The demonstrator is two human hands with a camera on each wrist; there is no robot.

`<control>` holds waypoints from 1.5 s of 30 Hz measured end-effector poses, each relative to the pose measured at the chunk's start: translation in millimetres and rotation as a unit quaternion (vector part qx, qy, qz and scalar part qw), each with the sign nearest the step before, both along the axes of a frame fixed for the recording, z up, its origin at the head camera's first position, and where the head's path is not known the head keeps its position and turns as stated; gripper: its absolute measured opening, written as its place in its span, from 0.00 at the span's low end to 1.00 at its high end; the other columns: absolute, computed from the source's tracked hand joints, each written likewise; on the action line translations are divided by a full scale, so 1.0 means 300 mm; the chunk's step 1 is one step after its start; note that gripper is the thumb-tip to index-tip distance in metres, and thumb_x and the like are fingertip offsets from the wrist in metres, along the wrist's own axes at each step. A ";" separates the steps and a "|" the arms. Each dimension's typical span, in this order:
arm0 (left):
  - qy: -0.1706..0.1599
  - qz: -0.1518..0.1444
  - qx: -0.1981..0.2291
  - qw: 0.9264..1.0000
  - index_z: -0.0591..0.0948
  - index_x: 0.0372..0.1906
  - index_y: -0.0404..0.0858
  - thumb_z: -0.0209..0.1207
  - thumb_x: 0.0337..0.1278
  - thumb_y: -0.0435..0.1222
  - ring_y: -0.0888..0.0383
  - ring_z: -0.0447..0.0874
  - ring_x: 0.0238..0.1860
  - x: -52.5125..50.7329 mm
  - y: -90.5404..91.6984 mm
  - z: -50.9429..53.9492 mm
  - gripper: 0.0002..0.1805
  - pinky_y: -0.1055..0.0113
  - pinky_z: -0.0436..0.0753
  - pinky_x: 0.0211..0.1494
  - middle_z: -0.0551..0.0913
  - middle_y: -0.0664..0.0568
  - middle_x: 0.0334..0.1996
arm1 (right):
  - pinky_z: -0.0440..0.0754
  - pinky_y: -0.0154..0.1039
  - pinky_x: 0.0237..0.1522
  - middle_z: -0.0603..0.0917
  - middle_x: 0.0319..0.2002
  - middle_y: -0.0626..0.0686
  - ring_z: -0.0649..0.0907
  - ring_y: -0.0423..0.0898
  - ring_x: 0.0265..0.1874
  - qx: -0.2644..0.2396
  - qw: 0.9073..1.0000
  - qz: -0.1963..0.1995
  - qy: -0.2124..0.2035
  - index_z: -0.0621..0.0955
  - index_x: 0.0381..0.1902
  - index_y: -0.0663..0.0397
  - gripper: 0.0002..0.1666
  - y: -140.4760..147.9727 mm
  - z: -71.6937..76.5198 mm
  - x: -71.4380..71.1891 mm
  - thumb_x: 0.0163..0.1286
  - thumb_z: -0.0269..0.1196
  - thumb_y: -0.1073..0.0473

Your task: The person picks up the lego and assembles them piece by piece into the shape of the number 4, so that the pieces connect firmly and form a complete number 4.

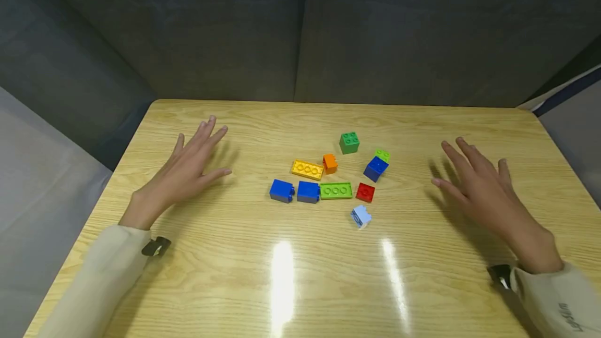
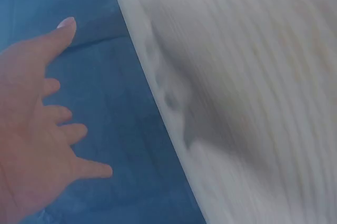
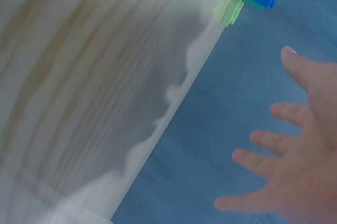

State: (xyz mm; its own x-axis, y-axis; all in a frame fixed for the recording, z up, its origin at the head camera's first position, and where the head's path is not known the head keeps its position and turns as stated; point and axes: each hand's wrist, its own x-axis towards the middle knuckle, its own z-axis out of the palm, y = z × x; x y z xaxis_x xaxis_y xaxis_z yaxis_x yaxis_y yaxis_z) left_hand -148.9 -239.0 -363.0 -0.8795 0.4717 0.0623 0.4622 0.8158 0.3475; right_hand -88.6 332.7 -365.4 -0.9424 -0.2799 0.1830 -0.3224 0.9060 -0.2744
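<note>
Dark lettering (image 1: 568, 317) runs along the cuff of the right sleeve (image 1: 559, 301), tilted and too small to read with certainty.

The toy blocks lie in a loose group around the middle of the wooden counter (image 1: 225, 275), between the two hands and well apart from both. The left hand (image 1: 185, 173) is off to the left of the group, with its fingers stretched out, its thumb spread toward the blocks and nothing in its hold. The first blue block (image 1: 281, 191) is the nearest to it. The right hand (image 1: 488, 192) is on the far side of the group, its fingers likewise spread and holding nothing; the angled blue block (image 1: 375, 169) is among the nearest to it, partly covering a small lime block (image 1: 382, 155).

A second blue block (image 1: 308, 192) sits just right of the first, up against a long lime block (image 1: 336, 191). Beyond these lie a long yellow block (image 1: 307, 169) and an orange block (image 1: 330, 164), with a green block (image 1: 349, 143) farthest back. A red block (image 1: 365, 192) is just right of the long lime one, and a pale blue block (image 1: 361, 216) lies nearest the person.
</note>
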 end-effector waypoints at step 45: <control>-0.032 -0.129 0.021 0.991 0.80 0.67 0.37 0.59 0.77 0.43 0.47 0.75 0.70 -0.101 0.300 -0.004 0.22 0.50 0.72 0.73 0.79 0.44 0.67 | 0.86 0.59 0.48 0.89 0.48 0.58 0.88 0.56 0.46 -0.038 0.986 0.159 0.029 0.86 0.56 0.60 0.20 -0.329 0.015 -0.071 0.66 0.74 0.65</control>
